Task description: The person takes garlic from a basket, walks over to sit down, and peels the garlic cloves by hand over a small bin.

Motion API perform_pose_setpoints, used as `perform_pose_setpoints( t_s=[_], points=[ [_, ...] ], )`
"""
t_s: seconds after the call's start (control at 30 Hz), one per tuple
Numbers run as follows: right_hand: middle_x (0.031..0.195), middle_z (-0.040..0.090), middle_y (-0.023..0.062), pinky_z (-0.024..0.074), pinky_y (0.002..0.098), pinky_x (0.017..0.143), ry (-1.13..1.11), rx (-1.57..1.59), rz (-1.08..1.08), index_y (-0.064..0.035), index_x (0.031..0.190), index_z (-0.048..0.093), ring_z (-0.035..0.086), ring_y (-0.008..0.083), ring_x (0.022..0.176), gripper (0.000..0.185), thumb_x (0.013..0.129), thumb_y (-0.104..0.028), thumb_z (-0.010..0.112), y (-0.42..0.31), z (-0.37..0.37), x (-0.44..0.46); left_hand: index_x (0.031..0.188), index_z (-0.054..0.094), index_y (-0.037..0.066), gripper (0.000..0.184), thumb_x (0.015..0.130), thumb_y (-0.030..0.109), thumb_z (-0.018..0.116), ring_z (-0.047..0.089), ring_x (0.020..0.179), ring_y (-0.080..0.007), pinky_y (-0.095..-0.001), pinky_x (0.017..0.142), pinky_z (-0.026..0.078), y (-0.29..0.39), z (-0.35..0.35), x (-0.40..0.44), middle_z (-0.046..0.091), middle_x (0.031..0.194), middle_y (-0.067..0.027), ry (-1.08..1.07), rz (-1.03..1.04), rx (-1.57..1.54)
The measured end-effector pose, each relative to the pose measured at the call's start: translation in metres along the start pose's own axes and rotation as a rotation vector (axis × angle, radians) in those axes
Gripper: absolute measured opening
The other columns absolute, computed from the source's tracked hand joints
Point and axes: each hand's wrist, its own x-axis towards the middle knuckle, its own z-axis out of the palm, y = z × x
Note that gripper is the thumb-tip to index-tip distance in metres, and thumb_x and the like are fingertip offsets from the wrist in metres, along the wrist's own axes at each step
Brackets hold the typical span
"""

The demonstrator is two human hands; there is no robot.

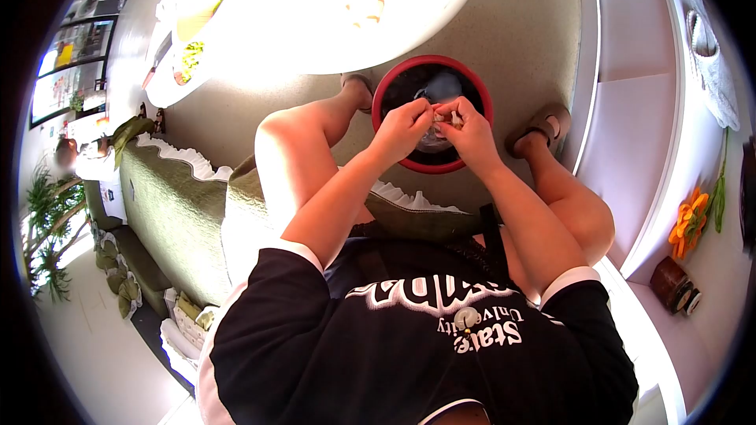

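My left hand [403, 127] and my right hand [469, 132] are close together, fingertips pinched over a round bin [484, 90] with a red rim and a dark lining. Between them is a small pale, pinkish piece [438, 119], mostly covered by the fingers, so its kind is unclear. Both hands are closed, and their fingertips almost meet. Inside the bin, below the hands, lies something clear and shiny like thin plastic [433, 142]. The bin stands on the floor between my feet.
A white table [441, 0], badly overexposed, stands just beyond the bin, with orange and green things on it. A green quilted sofa cover [173, 197] is at left. White cabinets [638, 118] line the right, near an orange flower [690, 220] and a brown jar [671, 283].
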Motion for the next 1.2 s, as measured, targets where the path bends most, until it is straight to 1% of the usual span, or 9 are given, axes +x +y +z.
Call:
perform_pose_setpoints(
  t_s=[0.03, 0.13, 0.23, 0.33, 0.43, 0.53, 0.73, 0.93, 1.2],
  points=[
    [0.092, 0.063, 0.0071, 0.0496, 0.0269, 0.073, 0.006, -0.022, 0.000, -0.0013, 0.094, 0.054, 0.060, 0.0127, 0.081, 0.016, 0.080, 0.000, 0.062, -0.002, 0.000, 0.000, 0.083, 0.051, 0.002, 0.013, 0.089, 0.014, 0.049, 0.046, 0.057, -0.0111, -0.0276, 0.053, 0.039, -0.002, 0.002, 0.000, 0.048, 0.064, -0.0051, 0.022, 0.044, 0.014],
    [0.095, 0.060, 0.0049, 0.0498, 0.0231, 0.073, -0.029, -0.111, 0.034, -0.0014, 0.094, 0.053, 0.058, 0.0090, 0.083, 0.011, 0.083, 0.002, 0.056, -0.006, -0.001, -0.001, 0.080, 0.052, 0.000, 0.015, 0.085, 0.014, 0.052, 0.052, 0.059, -0.0218, -0.0325, 0.058, 0.043, -0.006, 0.006, 0.002, 0.054, 0.067, -0.0132, 0.093, 0.120, 0.040],
    [0.096, 0.063, 0.0068, 0.0498, 0.0250, 0.071, -0.020, 0.063, 0.081, -0.0012, 0.095, 0.055, 0.059, 0.0105, 0.080, 0.012, 0.085, -0.005, 0.060, -0.003, 0.000, -0.001, 0.083, 0.052, 0.001, 0.013, 0.086, 0.014, 0.050, 0.048, 0.059, -0.0144, -0.0293, 0.057, 0.042, -0.007, 0.005, 0.002, 0.050, 0.065, -0.0100, 0.066, 0.085, -0.004],
    [0.105, 0.061, 0.0067, 0.0496, 0.0199, 0.072, 0.038, 0.352, 0.178, -0.0061, 0.102, 0.053, 0.059, 0.0071, 0.082, 0.015, 0.089, -0.012, 0.057, -0.009, -0.003, 0.006, 0.078, 0.052, 0.001, 0.018, 0.083, 0.018, 0.054, 0.054, 0.062, -0.0305, -0.0363, 0.060, 0.044, -0.017, 0.002, 0.005, 0.055, 0.067, -0.0164, 0.130, -0.059, 0.120],
    [0.111, 0.060, 0.0076, 0.0502, 0.0182, 0.072, 0.035, 0.699, 0.331, -0.0088, 0.107, 0.052, 0.060, 0.0060, 0.083, 0.018, 0.091, -0.017, 0.056, -0.010, -0.016, 0.011, 0.077, 0.054, 0.002, 0.019, 0.082, 0.020, 0.055, 0.057, 0.066, -0.0343, -0.0404, 0.063, 0.045, -0.032, -0.002, 0.007, 0.057, 0.068, -0.0173, 0.130, -0.132, 0.263],
    [0.107, 0.061, 0.0054, 0.0505, 0.0185, 0.072, -0.013, 0.794, 0.414, -0.0099, 0.103, 0.054, 0.060, 0.0057, 0.084, 0.016, 0.090, -0.017, 0.058, -0.006, -0.017, 0.010, 0.080, 0.055, 0.003, 0.019, 0.083, 0.022, 0.054, 0.058, 0.074, -0.0366, -0.0436, 0.067, 0.046, -0.030, -0.002, 0.008, 0.059, 0.073, -0.0173, 0.111, -0.129, 0.417],
    [0.096, 0.061, 0.0010, 0.0501, 0.0193, 0.072, -0.092, 0.762, 0.428, -0.0087, 0.104, 0.056, 0.060, 0.0045, 0.084, 0.020, 0.088, -0.019, 0.061, 0.006, -0.016, 0.008, 0.089, 0.057, 0.006, 0.019, 0.087, 0.024, 0.051, 0.057, 0.084, -0.0344, -0.0426, 0.071, 0.046, -0.020, -0.001, 0.006, 0.059, 0.089, -0.0133, 0.158, 0.158, 0.272],
    [0.091, 0.060, -0.0009, 0.0482, 0.0212, 0.072, -0.072, 0.618, 0.405, -0.0068, 0.107, 0.056, 0.058, 0.0055, 0.084, 0.027, 0.087, -0.023, 0.063, 0.011, -0.014, 0.008, 0.089, 0.058, 0.005, 0.014, 0.088, 0.018, 0.052, 0.059, 0.082, -0.0307, -0.0369, 0.072, 0.047, 0.000, -0.004, -0.001, 0.059, 0.089, -0.0118, 0.060, 0.200, 0.289],
    [0.093, 0.060, 0.0010, 0.0466, 0.0244, 0.073, -0.054, 0.483, 0.349, -0.0062, 0.105, 0.055, 0.058, 0.0096, 0.085, 0.031, 0.084, -0.026, 0.067, 0.014, -0.013, 0.006, 0.088, 0.058, 0.005, 0.009, 0.082, 0.012, 0.058, 0.059, 0.077, -0.0307, -0.0360, 0.067, 0.047, -0.004, -0.004, 0.002, 0.057, 0.083, -0.0118, 0.038, 0.327, 0.329]
  ],
)
